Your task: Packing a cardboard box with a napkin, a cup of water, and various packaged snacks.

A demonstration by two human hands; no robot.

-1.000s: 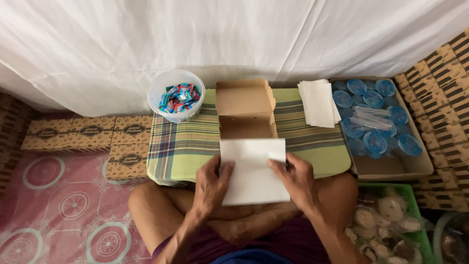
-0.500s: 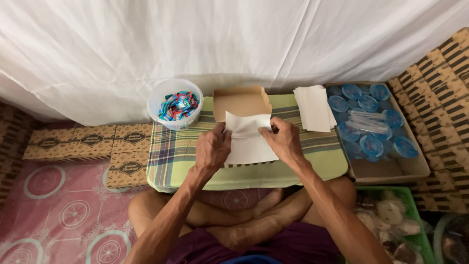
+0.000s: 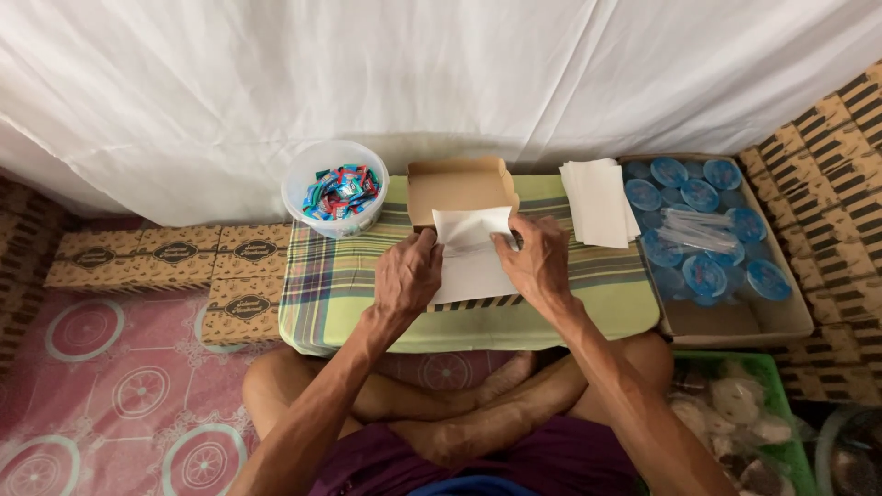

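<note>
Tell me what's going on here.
A person sits cross-legged at a low checked table. The left hand and right hand press a white paper sheet into an open cardboard box. A stack of white sheets lies to the right, a tub of sweets to the left.

I see both forearms reaching up from the bottom edge toward frame centre. My left hand (image 3: 409, 276) and right hand (image 3: 537, 262) sit side by side, knuckles up, fingers curled and pinching. Legs crossed below.
</note>
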